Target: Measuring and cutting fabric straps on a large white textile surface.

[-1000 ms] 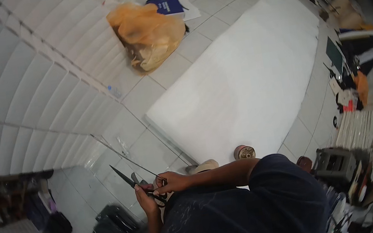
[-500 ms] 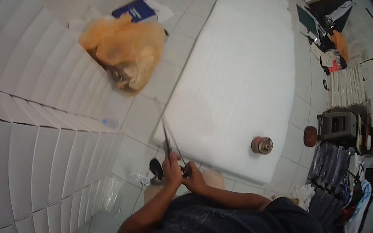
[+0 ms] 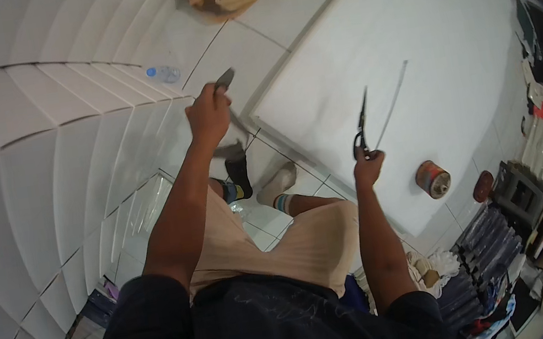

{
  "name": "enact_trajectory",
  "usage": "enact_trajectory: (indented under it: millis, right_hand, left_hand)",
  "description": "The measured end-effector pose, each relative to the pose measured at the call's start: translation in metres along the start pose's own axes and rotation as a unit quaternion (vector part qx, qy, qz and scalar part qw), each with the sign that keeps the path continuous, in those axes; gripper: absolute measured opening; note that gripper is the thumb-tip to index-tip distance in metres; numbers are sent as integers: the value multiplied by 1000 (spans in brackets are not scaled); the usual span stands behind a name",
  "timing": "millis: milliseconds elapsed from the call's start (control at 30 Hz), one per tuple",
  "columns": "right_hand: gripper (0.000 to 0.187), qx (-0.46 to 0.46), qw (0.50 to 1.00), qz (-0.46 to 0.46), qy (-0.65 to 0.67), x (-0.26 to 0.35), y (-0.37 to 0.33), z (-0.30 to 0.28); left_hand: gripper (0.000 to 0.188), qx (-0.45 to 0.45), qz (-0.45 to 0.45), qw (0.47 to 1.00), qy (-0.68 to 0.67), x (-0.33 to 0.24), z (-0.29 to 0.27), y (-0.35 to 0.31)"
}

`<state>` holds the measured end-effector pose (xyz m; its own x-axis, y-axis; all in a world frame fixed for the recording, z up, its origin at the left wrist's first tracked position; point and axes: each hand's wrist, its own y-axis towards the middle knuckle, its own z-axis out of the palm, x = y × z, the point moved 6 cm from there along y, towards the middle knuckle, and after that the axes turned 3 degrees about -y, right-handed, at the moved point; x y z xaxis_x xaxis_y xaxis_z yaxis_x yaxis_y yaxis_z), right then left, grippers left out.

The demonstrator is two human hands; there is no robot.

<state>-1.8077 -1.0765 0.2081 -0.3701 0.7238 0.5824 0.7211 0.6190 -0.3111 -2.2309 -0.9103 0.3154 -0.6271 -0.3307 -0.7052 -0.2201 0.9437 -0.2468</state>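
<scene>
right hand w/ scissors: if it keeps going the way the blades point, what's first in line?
Probably the big white sheet on the floor. The right hand holds the scissors with blades aimed up-picture over it; nothing else shows in that line. Depth is unclear.

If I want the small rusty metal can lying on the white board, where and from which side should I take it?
Take the small rusty metal can around its round side wall, coming from above. It seems to lie on its side on the white board, one end facing the camera, nothing touching it. The right hand is nearest but holds black scissors.
</scene>
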Motion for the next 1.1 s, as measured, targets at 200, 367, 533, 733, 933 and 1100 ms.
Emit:
enact_trajectory:
  millis: [200, 367, 533, 733, 933, 1100]
  right_hand:
    - [43, -141, 986, 85, 29, -89, 82, 94]
    - [41, -197, 959, 104, 174, -129, 109, 170]
    - [33, -236, 958, -34, 160, -88, 103, 186]
    - [52, 245, 928, -60, 274, 45, 47, 236]
    - [38, 278, 900, -39, 335, 51, 45, 271]
    - [33, 269, 879, 87, 383, 47, 52, 273]
  left_hand:
    - [36, 137, 25, 986, 87, 42, 126, 73]
    - [44, 270, 46, 958, 81, 81, 227, 120]
    - [33, 414, 111, 903, 40, 83, 300, 126]
    - [31, 529, 87, 842, -57, 81, 313, 106]
    - [31, 489, 144, 859, -48, 89, 309, 115]
    - [29, 449, 115, 883, -71, 107, 302, 116]
